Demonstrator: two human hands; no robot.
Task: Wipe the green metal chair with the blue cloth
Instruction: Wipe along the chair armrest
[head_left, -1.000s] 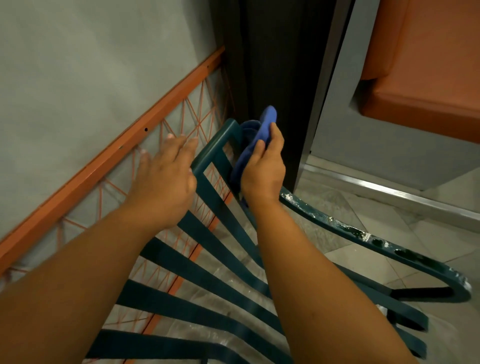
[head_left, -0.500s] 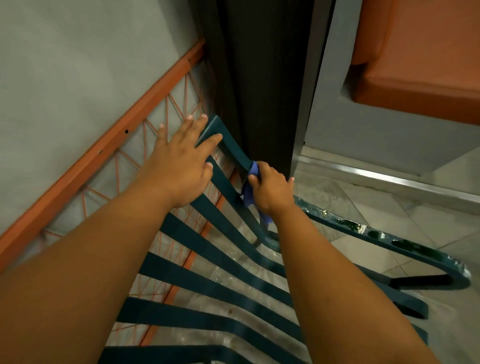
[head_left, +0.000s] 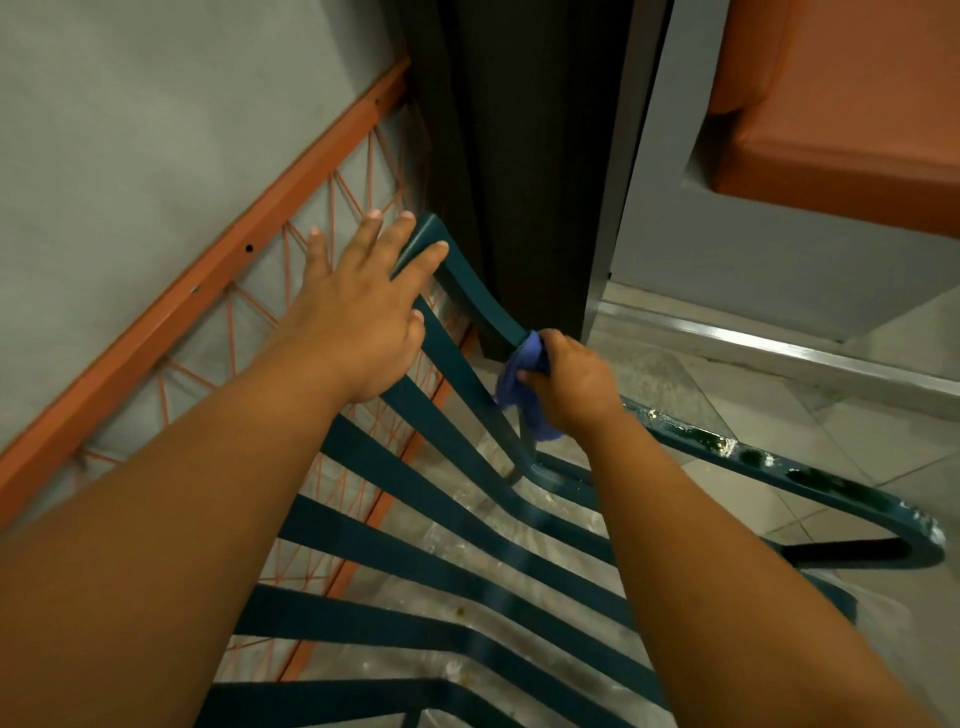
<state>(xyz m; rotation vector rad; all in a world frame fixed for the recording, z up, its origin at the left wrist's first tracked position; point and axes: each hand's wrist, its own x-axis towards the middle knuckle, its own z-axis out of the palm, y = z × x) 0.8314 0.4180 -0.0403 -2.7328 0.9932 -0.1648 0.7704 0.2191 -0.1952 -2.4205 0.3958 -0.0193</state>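
Chair (head_left: 467, 561): green metal, slatted, standing on the tiled floor (head_left: 857, 431) against an orange frame (head_left: 218, 275) strung with cord. Work is in progress on the right side rail of the backrest. Judgement: the task looks only partly done. The armrest (head_left: 779, 462) on the right carries white flecks and chipped patches and appears not yet wiped; the slats show no clear sign either way.

Left hand (head_left: 358, 317): grip released, fingers straight, resting flat on the top corner of the backrest, apparently steadying it.

Right hand (head_left: 571, 384): grip clenched around the cloth, pressing it to the side rail about midway down.

Cloth (head_left: 519, 379): blue, bunched, wrapped against the rail with a tail hanging below the hand.

Containers: none visible.
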